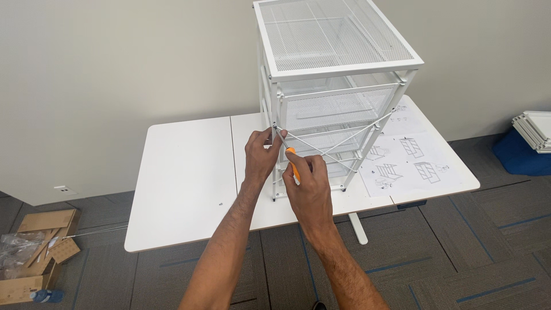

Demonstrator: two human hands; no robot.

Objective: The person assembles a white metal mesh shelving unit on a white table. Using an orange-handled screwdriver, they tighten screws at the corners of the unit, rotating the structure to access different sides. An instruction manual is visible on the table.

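A white mesh drawer unit (336, 86) stands upright on a white desk (183, 178), its back braced by thin crossed wires (338, 143); it looks light, stiff in the frame but springy in the mesh, best held by a corner post. The left hand (261, 156) pinches the wire end at the upper left post, while the right hand (310, 183) just below it is clenched around an orange-handled screwdriver (293, 163) pointing up at that same spot. Instruction sheets (410, 158) lie on the desk to the right, and an open cardboard box (37, 252) sits on the carpet
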